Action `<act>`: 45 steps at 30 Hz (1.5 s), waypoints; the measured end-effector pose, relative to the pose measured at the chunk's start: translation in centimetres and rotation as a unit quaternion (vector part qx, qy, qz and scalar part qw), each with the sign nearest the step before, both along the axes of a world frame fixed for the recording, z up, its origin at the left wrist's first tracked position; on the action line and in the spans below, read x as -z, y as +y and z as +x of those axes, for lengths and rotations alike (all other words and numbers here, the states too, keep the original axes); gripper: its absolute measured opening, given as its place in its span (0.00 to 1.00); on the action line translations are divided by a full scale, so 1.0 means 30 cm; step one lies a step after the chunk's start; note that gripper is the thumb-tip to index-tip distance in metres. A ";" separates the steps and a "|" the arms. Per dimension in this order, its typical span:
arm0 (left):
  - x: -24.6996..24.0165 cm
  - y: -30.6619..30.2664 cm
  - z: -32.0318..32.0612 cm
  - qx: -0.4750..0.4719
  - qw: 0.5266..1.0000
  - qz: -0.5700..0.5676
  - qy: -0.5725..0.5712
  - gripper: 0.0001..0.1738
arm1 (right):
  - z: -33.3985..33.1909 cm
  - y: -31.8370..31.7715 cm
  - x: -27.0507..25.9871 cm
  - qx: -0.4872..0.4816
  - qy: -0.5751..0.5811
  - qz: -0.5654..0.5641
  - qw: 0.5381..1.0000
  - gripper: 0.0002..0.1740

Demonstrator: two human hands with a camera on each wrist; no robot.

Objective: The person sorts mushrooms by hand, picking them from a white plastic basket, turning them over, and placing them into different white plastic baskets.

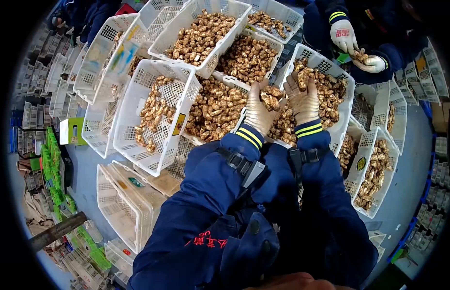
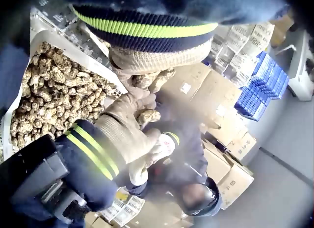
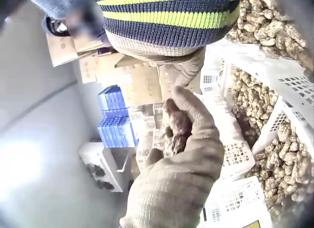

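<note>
Two lumpy brown pieces (image 1: pixel 271 100): one is carried in each hand, raised over filled white crates.
Left hand (image 1: pixel 259 112): partly closed, palm up, its piece cradled by curled fingers and thumb.
Right hand (image 1: pixel 304 104): partly closed beside the left, its piece gripped between fingers and thumb near the fingertips.
Gloves: pale knitted fabric is worn on both hands, tucked into cuffs banded in yellow.
Centre crate (image 1: pixel 220 108): heaped with similar pieces, it is flanked by the right-hand crate (image 1: pixel 348 99), also well filled.
Left-hand crate (image 1: pixel 123 116): loosely filled, its perforated base is exposed between scattered pieces.
Second worker (image 1: pixel 343 36): a cluster of pieces (image 1: pixel 360 56) is held between two white-gloved hands beyond the right-hand crate.
Background: cardboard boxes (image 2: pixel 211 90) and stacked blue crates (image 2: pixel 270 76) are seen from the left wrist.
</note>
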State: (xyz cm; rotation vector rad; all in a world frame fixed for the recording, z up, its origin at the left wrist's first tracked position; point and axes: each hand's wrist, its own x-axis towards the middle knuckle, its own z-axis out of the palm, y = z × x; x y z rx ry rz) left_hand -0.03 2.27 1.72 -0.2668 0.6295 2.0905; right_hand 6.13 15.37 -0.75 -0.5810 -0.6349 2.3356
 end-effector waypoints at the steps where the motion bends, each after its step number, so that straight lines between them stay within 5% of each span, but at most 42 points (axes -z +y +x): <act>1: -0.008 -0.002 0.009 0.005 1.000 -0.008 -0.004 0.31 | 0.002 -0.011 -0.017 -0.009 -0.025 0.083 0.996 0.36; 3: -0.017 -0.002 0.015 0.000 1.000 -0.010 -0.002 0.33 | -0.001 -0.054 -0.048 -0.024 -0.092 0.274 0.957 0.38; 4: -0.024 0.000 0.018 -0.008 1.000 -0.019 -0.006 0.33 | 0.006 -0.066 -0.055 -0.033 -0.179 0.406 0.895 0.44; 6: -0.035 -0.007 0.017 0.004 1.000 0.003 -0.011 0.34 | 0.024 -0.116 -0.099 -0.097 -0.171 0.414 0.889 0.46; 11: -0.019 -0.002 0.009 0.026 0.998 0.038 -0.031 0.38 | 0.047 -0.111 -0.070 -0.053 -0.143 0.320 0.935 0.40; 14: -0.010 -0.011 0.012 0.042 0.998 0.034 0.016 0.39 | 0.080 -0.107 -0.081 -0.089 -0.173 0.432 0.881 0.39; 15: 0.005 -0.016 0.002 0.069 0.993 -0.076 0.066 0.38 | 0.086 -0.126 -0.116 -0.099 -0.174 0.472 0.859 0.41; 19: 0.039 0.000 0.015 0.032 0.999 0.003 0.041 0.33 | 0.112 -0.122 -0.074 -0.056 -0.222 0.761 0.606 0.49; 20: -0.052 -0.014 0.032 0.028 1.000 0.004 -0.013 0.29 | 0.107 -0.133 -0.065 -0.044 -0.221 0.733 0.642 0.49; 22: 0.009 -0.006 0.037 0.048 0.999 0.011 -0.011 0.26 | 0.103 -0.127 -0.009 -0.016 -0.251 0.694 0.674 0.48; 26: 0.025 0.005 0.046 0.066 0.993 0.074 -0.067 0.27 | 0.101 -0.126 -0.038 0.023 -0.251 0.681 0.688 0.41; 27: 0.018 0.005 0.046 0.069 0.994 0.070 -0.057 0.29 | 0.115 -0.132 -0.042 0.023 -0.247 0.654 0.715 0.38; 28: 0.009 0.006 0.045 0.070 0.994 0.066 -0.047 0.31 | 0.119 -0.145 -0.044 -0.014 -0.222 0.542 0.810 0.34; 30: 0.021 0.007 0.043 0.095 0.989 0.111 -0.022 0.36 | 0.122 -0.118 -0.027 -0.016 -0.252 0.573 0.780 0.31; 32: 0.021 -0.001 0.045 0.118 0.982 0.147 -0.026 0.39 | 0.117 -0.114 -0.015 0.012 -0.214 0.476 0.853 0.30; 37: 0.012 0.003 0.049 0.124 0.990 0.062 -0.022 0.37 | 0.117 -0.089 -0.006 -0.016 -0.214 0.401 0.890 0.31; 41: 0.014 0.011 0.054 0.137 0.990 0.027 -0.007 0.28 | 0.120 -0.084 -0.026 -0.059 -0.275 0.492 0.824 0.42; 45: 0.030 0.011 0.048 0.199 0.979 0.011 0.042 0.25 | 0.138 -0.099 -0.053 -0.035 -0.298 0.481 0.824 0.33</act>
